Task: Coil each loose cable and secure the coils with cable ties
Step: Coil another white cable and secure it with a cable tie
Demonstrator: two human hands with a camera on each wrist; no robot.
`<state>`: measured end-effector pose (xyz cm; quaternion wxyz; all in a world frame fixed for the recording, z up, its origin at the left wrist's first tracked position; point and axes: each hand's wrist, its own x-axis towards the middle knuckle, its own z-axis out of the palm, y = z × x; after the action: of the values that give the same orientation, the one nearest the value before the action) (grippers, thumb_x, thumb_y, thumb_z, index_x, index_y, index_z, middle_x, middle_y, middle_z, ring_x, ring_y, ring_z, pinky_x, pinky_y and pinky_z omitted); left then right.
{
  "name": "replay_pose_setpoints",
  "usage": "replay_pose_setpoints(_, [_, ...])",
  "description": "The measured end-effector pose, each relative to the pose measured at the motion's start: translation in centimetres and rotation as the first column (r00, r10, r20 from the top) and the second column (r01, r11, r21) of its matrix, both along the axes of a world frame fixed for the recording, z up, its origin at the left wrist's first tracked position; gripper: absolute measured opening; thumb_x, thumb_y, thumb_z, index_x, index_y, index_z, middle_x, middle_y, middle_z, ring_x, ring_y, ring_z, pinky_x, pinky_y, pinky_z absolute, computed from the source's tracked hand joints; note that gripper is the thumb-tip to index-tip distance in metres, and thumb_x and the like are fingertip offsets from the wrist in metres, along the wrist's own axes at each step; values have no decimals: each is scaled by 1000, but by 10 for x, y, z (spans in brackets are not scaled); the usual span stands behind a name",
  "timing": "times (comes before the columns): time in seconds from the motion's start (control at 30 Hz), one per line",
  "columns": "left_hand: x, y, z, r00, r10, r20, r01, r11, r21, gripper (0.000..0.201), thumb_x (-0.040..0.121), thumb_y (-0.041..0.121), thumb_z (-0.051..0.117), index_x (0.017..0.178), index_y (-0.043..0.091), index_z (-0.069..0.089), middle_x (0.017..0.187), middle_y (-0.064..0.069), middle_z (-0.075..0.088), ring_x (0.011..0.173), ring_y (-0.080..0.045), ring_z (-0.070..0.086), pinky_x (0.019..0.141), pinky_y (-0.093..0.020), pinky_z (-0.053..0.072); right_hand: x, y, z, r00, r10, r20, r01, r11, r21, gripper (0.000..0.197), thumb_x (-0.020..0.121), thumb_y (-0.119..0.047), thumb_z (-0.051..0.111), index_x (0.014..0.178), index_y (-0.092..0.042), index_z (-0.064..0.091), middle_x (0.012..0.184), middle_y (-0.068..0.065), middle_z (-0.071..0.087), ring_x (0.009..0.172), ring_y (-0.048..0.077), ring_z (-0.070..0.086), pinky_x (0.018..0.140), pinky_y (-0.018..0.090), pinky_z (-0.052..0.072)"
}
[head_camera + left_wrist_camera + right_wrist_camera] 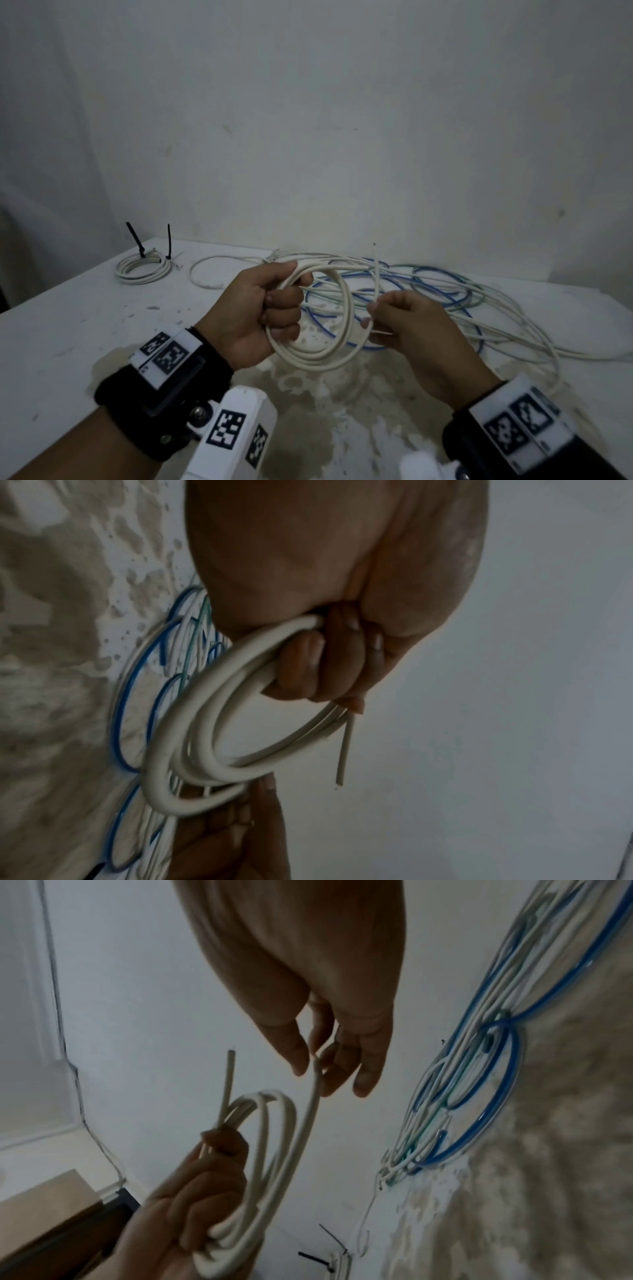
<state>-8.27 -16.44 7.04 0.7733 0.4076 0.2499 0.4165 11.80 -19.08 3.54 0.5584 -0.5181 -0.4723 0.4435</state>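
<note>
**Q:** Current step?

**A:** Coiling. My left hand (263,308) is clamped round the white coil (318,356), held above the table (68,325). My right hand (407,325) pinches the cable's free end (316,1091).

**Q:** Next move?

**A:** Probably lay that last loop in, then tie it like the finished coil (142,269).

**Q:** Anything unclear?

**A:** I see no spare ties. The loose cables (445,294) overlap; I cannot count them.

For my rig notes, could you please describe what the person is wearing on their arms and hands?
Both hands are bare, without gloves or sleeves. The left wrist and right wrist each carry a wide black strap with white blocks bearing black-and-white square markers; the left strap shows metal rivets.
</note>
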Motion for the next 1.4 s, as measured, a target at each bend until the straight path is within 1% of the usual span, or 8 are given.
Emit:
replay_pose_setpoints(0.1, [3, -1, -6, 999, -29, -20, 28, 999, -21, 30, 86, 27, 43, 69, 8, 60, 41, 9, 22, 40, -9, 4, 38, -17, 13, -4, 4, 5, 977, 4, -215, 1, 1000, 22, 10, 89, -1, 59, 83, -8, 57, 61, 4, 63, 58, 16, 64, 61, 31, 53])
replay_pose_setpoints(0.33, [4, 2, -14, 988, -103, -118, 98, 994, -49, 27, 85, 27, 45, 72, 8, 60, 40, 10, 23, 39, -9, 3, 38, -15, 12, -4, 3, 15, 987, 161, -15, -159, 984, 83, 17, 86, -10, 63, 76, -18, 74, 77, 0, 70, 78, 15, 64, 78, 36, 52])
replay_pose_setpoints(0.5, [6, 1, -16, 971, -148, -187, 144, 989, -40, 31, 85, 29, 44, 67, 11, 62, 50, 8, 9, 39, -9, 3, 38, -16, 12, -2, 2, 10, 942, 302, -144, -304, 953, 9, 11, 82, -7, 63, 88, -10, 71, 91, 12, 70, 85, 26, 67, 78, 40, 54])
replay_pose_setpoints(0.87, [8, 4, -21, 966, -143, -217, 136, 990, -48, 32, 85, 29, 45, 63, 11, 60, 39, 10, 22, 38, -9, 4, 37, -16, 12, 15, -1, 7, 765, 509, -395, -552, 834, 6, 56, 61, -28, 71, 109, 2, 67, 123, 27, 58, 99, 31, 59, 82, 44, 51])
replay_pose_setpoints(0.97, [9, 5, -22, 965, -152, -215, 146, 988, -46, 32, 84, 30, 46, 62, 12, 61, 39, 10, 22, 39, -9, 4, 38, -16, 11, 11, -6, 9, 896, 432, -106, -436, 900, -21, 49, 81, -44, 65, 109, -4, 69, 107, 15, 68, 92, 26, 64, 77, 37, 54])
replay_pose_setpoints(1.03, [8, 6, -23, 964, -191, -183, 184, 982, -53, 30, 82, 31, 50, 64, 10, 62, 39, 10, 24, 38, -9, 5, 38, -16, 13, 7, -9, 8, 943, 318, 97, -323, 945, 42, 28, 91, -30, 57, 103, -12, 73, 98, 11, 72, 85, 22, 67, 73, 32, 56])
replay_pose_setpoints(1.27, [21, 7, -26, 960, -173, -218, 173, 985, -16, 70, 79, 69, 41, 85, 2, 63, 49, 0, 27, 40, -12, 19, 48, -25, 16, 11, -20, 6, 918, 145, 369, -228, 955, 192, 39, 93, -17, 57, 79, -51, 72, 86, 6, 74, 77, 24, 68, 77, 44, 58])
replay_pose_setpoints(1.4, [40, 3, -29, 956, -147, -254, 166, 985, 54, 70, 80, 70, 37, 78, 8, 69, 55, -3, 33, 40, -14, 23, 47, -26, 22, 25, -28, 4, 861, 45, 506, -183, 957, 226, 28, 93, -21, 56, 83, -43, 71, 77, 2, 72, 74, 33, 66, 74, 50, 54])
